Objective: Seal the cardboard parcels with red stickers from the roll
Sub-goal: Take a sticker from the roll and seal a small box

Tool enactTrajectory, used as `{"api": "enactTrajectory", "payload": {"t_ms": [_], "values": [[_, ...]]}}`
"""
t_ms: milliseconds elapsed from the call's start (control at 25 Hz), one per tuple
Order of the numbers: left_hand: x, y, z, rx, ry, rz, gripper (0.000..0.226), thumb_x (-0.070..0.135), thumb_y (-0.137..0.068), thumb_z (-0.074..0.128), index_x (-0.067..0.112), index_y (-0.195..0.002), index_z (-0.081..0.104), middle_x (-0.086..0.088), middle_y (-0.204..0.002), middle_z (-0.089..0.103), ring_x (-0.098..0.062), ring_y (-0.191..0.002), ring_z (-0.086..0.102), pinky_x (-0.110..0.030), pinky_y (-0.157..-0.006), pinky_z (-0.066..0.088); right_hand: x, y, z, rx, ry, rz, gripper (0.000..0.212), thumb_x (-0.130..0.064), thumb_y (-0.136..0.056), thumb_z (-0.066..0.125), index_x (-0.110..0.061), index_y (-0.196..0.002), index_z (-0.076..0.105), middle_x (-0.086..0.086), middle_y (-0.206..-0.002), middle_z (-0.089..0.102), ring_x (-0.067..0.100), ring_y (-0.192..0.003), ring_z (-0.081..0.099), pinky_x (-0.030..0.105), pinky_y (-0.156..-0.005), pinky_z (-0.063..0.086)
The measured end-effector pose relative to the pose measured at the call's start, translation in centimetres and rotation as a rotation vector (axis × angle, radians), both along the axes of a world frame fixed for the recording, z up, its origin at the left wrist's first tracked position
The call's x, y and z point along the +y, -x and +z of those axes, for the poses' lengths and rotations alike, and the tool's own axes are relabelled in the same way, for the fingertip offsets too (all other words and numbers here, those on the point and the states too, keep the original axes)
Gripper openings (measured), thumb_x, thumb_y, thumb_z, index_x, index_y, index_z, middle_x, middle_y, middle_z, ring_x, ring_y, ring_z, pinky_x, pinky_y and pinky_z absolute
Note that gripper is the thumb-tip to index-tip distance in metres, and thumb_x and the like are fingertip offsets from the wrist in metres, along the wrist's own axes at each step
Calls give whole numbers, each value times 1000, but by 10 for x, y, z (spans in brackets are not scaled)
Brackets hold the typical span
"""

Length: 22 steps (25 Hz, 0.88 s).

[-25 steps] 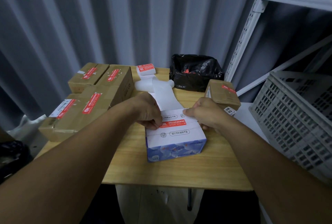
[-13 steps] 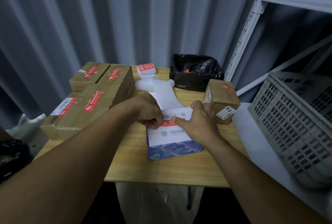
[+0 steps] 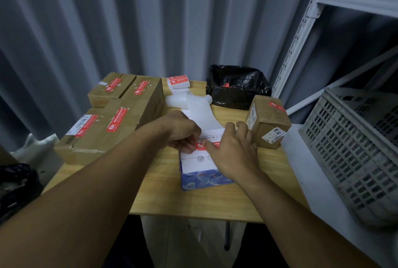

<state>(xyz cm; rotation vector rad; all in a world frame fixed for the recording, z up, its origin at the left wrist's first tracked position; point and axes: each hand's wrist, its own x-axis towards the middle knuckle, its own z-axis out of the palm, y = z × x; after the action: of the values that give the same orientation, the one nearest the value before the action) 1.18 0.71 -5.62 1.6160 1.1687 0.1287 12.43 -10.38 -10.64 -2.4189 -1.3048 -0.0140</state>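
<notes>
A wooden table (image 3: pixel 193 203) stands before a grey corrugated wall (image 3: pixel 150 20), white metal shelving (image 3: pixel 301 37) at right, dim light.

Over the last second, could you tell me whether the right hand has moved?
Yes. The right hand has slid left from the box's right edge onto its top, thumb now on the sticker.

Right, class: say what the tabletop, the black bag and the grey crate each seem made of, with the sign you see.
Tabletop: wood or wood-look laminate, matte; pale grain lines.
Black bag: thin plastic film, glossy; crinkled folds catch light.
Grey crate: probably moulded plastic, dull; regular lattice of holes.
</notes>
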Motion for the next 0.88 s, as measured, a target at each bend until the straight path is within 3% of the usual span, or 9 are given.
{"api": "enactTrajectory", "payload": {"t_ms": [280,440,520,680,800,880], "values": [[2,4,-2,-4,-48,87,13,1,-93,54,-9,-96,62,-21,-71,66,-27,-55,65,-33,-53,61,6,8,-3,58,11,0,80,-69,-87,53,-14,-142,35,11,-149,29,31,-135,31,43,-105,37],[5,11,-5,34,-160,166,6,-1,-93,53,-2,-88,56,-19,-73,53,-30,-53,53,-25,-37,47,8,11,-1,58,24,-24,83,-72,-85,53,-14,-142,36,11,-149,31,31,-136,30,45,-106,35],[5,13,-6,61,-173,165,17,-3,-94,51,3,-78,53,-16,-71,50,-27,-53,52,-25,-36,46,11,16,1,9,38,-21,85,-75,-83,51,-14,-141,36,12,-149,30,31,-136,30,48,-105,35],[7,14,-7,63,-127,154,19,-13,-90,49,-2,-76,55,-16,-62,49,-28,-50,49,-33,-48,48,16,30,0,-43,59,31,91,-81,-79,49,-15,-140,36,13,-153,25,32,-140,23,52,-104,32],[10,17,-11,41,-130,141,14,-9,-90,52,-4,-80,60,-16,-53,55,-31,-56,56,-39,-64,59,14,26,3,54,63,26,95,-84,-78,48,-15,-142,35,11,-153,25,31,-140,25,50,-106,31],[9,22,-13,11,-120,129,8,-5,-88,59,-8,-82,63,-19,-64,58,-31,-62,58,-43,-72,60,12,16,7,113,13,-23,85,-77,-84,48,-15,-142,37,10,-150,31,31,-136,30,48,-107,34]]}}
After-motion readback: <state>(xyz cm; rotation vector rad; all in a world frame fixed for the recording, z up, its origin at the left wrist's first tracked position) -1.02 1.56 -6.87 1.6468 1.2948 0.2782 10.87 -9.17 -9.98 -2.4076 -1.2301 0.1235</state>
